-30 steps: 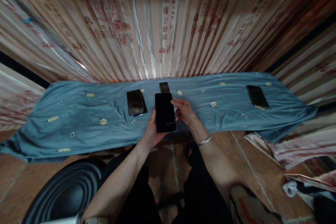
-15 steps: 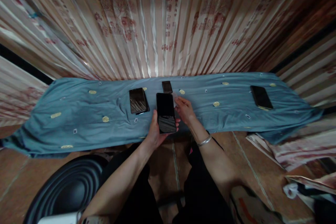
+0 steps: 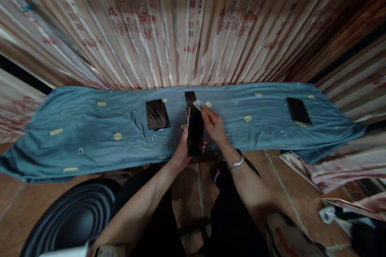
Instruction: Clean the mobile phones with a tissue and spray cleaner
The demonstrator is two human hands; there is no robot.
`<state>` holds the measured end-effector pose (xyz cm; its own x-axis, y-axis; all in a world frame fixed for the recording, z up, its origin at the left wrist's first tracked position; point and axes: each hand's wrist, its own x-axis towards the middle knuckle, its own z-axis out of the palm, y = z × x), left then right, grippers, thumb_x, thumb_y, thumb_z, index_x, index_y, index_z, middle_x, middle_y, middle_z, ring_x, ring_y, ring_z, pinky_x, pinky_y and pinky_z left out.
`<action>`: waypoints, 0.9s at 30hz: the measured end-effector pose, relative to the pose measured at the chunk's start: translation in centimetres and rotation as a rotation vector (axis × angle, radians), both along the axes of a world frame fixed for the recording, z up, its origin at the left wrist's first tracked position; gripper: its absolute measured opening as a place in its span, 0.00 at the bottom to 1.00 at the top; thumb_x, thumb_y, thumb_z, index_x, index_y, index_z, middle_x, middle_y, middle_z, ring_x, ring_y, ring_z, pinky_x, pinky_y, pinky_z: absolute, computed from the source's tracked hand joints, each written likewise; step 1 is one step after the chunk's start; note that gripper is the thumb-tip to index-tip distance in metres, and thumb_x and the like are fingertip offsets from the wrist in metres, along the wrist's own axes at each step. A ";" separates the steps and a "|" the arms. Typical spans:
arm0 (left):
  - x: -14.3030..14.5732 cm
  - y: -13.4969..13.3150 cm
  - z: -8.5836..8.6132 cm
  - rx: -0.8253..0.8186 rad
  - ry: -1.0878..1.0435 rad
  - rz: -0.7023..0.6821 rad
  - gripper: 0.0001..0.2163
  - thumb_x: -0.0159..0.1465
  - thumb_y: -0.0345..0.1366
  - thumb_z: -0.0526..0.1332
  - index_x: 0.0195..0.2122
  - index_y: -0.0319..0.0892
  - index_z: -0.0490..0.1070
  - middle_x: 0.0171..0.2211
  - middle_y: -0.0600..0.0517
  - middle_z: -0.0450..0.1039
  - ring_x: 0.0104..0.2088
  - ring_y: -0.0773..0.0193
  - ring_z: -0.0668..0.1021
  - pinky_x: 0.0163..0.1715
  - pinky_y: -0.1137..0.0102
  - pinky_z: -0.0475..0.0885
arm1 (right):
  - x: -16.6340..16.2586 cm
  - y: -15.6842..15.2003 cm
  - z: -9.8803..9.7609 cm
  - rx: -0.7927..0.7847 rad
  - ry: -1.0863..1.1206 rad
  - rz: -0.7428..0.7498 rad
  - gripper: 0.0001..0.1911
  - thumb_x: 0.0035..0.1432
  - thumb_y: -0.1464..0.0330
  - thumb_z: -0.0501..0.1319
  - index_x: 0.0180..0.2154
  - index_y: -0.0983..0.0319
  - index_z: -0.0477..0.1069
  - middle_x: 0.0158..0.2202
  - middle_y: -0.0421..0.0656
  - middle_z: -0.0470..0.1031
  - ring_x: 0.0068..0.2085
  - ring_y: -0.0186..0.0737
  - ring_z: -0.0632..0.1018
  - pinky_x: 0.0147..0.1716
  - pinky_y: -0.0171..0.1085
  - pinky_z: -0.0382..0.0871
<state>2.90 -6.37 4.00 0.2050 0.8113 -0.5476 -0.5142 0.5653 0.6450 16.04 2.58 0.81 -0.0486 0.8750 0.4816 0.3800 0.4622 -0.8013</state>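
Observation:
My left hand (image 3: 181, 150) is wrapped round the lower part of a black smartphone (image 3: 195, 132), which is tilted on its side edge above the cloth. Between the fingertips of my right hand (image 3: 213, 123) is a small whitish wipe (image 3: 197, 105), at the phone's top end. I cannot tell whether the wipe touches the phone. Just beyond lies a small dark flat rectangular object (image 3: 190, 98). To the left, a dark phone (image 3: 157, 114) rests on top of another flat dark device. Far to the right another black phone (image 3: 298, 111) lies on the cloth.
A blue-green cloth (image 3: 84, 120) with yellow patterns covers the long surface. Behind it hangs a pleated printed curtain (image 3: 169, 28). A round black ridged stool (image 3: 72, 217) stands at the lower left on the tiled floor (image 3: 271, 184).
My left hand has turned the smartphone from facing up to a sideways tilt. My right hand has brought the wipe from the phone's right side up to its top end.

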 end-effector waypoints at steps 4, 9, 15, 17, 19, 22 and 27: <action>0.4 0.1 -0.7 0.023 0.017 0.003 0.33 0.73 0.56 0.43 0.49 0.33 0.77 0.29 0.43 0.81 0.31 0.59 0.83 0.31 0.70 0.76 | -0.3 -0.8 0.3 0.108 -0.122 0.046 0.23 0.72 0.59 0.50 0.59 0.60 0.74 0.57 0.49 0.79 0.61 0.45 0.76 0.64 0.48 0.68; 0.7 0.5 -1.4 0.045 -0.025 0.076 0.28 0.71 0.56 0.49 0.53 0.38 0.76 0.36 0.45 0.82 0.37 0.57 0.84 0.37 0.65 0.79 | -0.9 -2.0 0.8 0.159 -0.280 0.123 0.25 0.73 0.63 0.48 0.66 0.60 0.65 0.67 0.49 0.68 0.69 0.43 0.66 0.69 0.50 0.61; 0.1 0.9 -1.6 0.094 -0.138 0.139 0.26 0.74 0.50 0.46 0.65 0.42 0.66 0.53 0.45 0.79 0.54 0.57 0.80 0.56 0.61 0.75 | -1.6 -3.1 0.8 0.178 -0.369 0.204 0.26 0.74 0.64 0.46 0.68 0.61 0.63 0.69 0.50 0.64 0.71 0.41 0.63 0.71 0.49 0.58; -0.2 1.1 -1.2 0.083 -0.140 0.175 0.26 0.74 0.50 0.47 0.68 0.43 0.63 0.58 0.45 0.77 0.59 0.58 0.77 0.60 0.62 0.72 | -2.0 -3.5 0.6 0.176 -0.378 0.237 0.26 0.73 0.65 0.46 0.68 0.61 0.63 0.69 0.51 0.64 0.71 0.42 0.63 0.71 0.49 0.59; -0.5 1.3 -0.6 0.044 -0.123 0.222 0.26 0.75 0.49 0.45 0.69 0.44 0.62 0.60 0.46 0.75 0.62 0.59 0.75 0.63 0.61 0.70 | -2.5 -3.9 0.3 0.180 -0.378 0.261 0.26 0.73 0.65 0.47 0.68 0.61 0.63 0.69 0.50 0.65 0.71 0.44 0.63 0.71 0.50 0.59; -0.8 1.6 0.2 0.032 -0.101 0.295 0.25 0.75 0.47 0.45 0.67 0.45 0.65 0.61 0.46 0.75 0.63 0.59 0.74 0.63 0.64 0.69 | -3.1 -4.6 -0.3 0.201 -0.374 0.272 0.26 0.73 0.66 0.48 0.68 0.62 0.63 0.68 0.51 0.66 0.71 0.46 0.63 0.71 0.51 0.58; -0.9 1.5 0.1 0.074 -0.087 0.302 0.25 0.75 0.47 0.45 0.68 0.44 0.64 0.62 0.47 0.74 0.64 0.57 0.73 0.64 0.63 0.68 | -3.2 -4.7 -0.3 0.212 -0.385 0.252 0.27 0.71 0.72 0.47 0.69 0.60 0.62 0.67 0.50 0.67 0.70 0.46 0.64 0.69 0.53 0.61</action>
<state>2.00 -4.86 4.10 -0.0073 0.8794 -0.4759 -0.7066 0.3322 0.6248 12.80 -2.13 0.53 -0.4543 0.6982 0.5533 0.4853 0.7148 -0.5035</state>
